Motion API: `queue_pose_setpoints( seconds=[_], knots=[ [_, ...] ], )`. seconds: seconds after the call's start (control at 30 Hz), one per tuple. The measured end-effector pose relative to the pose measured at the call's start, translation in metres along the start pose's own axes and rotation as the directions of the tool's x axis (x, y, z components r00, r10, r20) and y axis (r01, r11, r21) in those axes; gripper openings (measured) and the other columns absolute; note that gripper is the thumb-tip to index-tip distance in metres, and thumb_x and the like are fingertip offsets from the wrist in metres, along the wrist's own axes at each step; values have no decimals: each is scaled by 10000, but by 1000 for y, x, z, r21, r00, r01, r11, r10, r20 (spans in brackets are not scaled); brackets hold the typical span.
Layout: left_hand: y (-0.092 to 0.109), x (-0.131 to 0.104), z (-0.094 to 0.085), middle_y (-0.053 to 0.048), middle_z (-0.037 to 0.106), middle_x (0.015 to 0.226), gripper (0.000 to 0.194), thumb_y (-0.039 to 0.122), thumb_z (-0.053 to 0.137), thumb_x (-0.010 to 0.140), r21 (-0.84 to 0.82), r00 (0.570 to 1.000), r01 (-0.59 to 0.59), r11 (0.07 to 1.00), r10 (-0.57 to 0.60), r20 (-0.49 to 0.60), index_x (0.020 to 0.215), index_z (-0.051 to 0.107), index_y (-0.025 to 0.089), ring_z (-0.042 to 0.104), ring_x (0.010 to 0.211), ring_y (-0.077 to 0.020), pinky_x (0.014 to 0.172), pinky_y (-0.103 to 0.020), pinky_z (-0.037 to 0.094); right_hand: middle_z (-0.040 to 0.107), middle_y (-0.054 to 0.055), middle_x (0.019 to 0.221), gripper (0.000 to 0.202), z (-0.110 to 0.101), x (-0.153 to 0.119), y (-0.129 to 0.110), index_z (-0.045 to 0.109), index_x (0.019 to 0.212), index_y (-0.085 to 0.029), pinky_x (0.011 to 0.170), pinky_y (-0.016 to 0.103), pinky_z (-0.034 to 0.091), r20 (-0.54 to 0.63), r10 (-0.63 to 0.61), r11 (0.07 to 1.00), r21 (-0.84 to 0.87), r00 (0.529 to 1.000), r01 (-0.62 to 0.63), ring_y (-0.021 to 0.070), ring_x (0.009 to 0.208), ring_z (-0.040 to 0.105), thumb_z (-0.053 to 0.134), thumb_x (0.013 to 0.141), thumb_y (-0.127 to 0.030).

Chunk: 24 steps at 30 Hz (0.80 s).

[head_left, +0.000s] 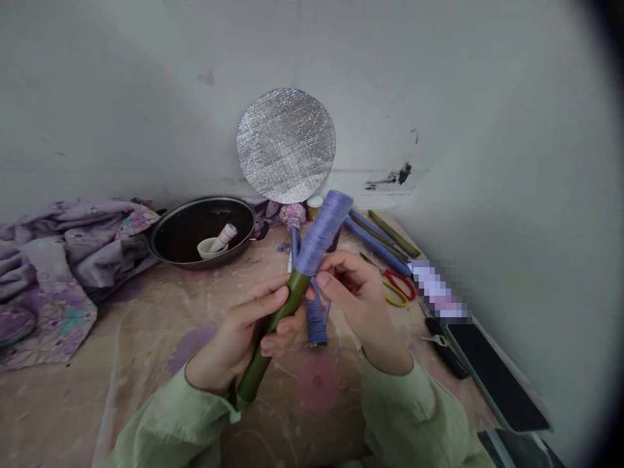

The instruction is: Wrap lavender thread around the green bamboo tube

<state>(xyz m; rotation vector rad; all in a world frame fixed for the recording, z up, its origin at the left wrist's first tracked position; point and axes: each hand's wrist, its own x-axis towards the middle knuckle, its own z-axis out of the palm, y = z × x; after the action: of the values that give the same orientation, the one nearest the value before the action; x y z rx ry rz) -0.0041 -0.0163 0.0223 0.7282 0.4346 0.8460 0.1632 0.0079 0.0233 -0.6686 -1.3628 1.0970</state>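
Observation:
My left hand is wrapped round a green stalk-like rod, tilted with its top leaning up and right. Purple thread is wound in close turns over the rod's upper part. At the lower edge of the winding, my right hand is closed in a pinch on the thread; the strand between the fingertips is mostly hidden. Behind and below the hands lies another purple-wound piece, partly covered, with a loose strand beside it.
A dark pan holding a white bowl and a white roll stands back left, beside floral cloth. A round silver fan-like disc leans on the wall. Right are scissors, more rods, keys and a phone.

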Motion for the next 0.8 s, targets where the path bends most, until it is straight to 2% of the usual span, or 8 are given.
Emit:
queue_pose_setpoints(
  seconds=[0.27, 0.5, 0.63, 0.8],
  knots=[
    [1, -1, -3, 65, 364, 604, 252, 337, 552, 974, -82, 989, 33, 996, -21, 148, 998, 736, 166, 168, 400, -13, 348, -89, 221, 691, -45, 617, 127, 2, -1, 1, 620, 764, -228, 535, 216, 568, 35, 9, 998, 65, 999, -11, 117, 572, 696, 669, 845, -144],
    [-2, -1, -6, 70, 341, 605, 285, 351, 508, 1001, -152, 965, 88, 984, -46, 258, 1044, 717, 161, 125, 387, -15, 336, -90, 196, 639, -53, 585, 124, 1, -3, 2, 618, 802, -235, 570, 247, 598, 77, 59, 992, 104, 995, -67, 136, 584, 700, 698, 894, -256],
    [-2, 1, -8, 72, 337, 602, 303, 351, 485, 1011, -180, 948, 114, 977, -53, 313, 1060, 710, 155, 130, 370, -12, 332, -98, 190, 630, -55, 567, 158, 3, -4, 1, 615, 813, -231, 551, 241, 578, 104, 61, 989, 130, 993, -74, 129, 556, 677, 709, 908, -318],
    [0, 0, -11, 82, 340, 590, 281, 358, 506, 1001, -211, 922, 199, 957, -110, 371, 1046, 685, 146, 119, 356, -14, 306, -100, 167, 630, -49, 592, 225, 2, -7, 4, 609, 839, -223, 506, 226, 522, 132, 93, 984, 137, 987, -112, 113, 518, 635, 717, 909, -407]
  ],
)
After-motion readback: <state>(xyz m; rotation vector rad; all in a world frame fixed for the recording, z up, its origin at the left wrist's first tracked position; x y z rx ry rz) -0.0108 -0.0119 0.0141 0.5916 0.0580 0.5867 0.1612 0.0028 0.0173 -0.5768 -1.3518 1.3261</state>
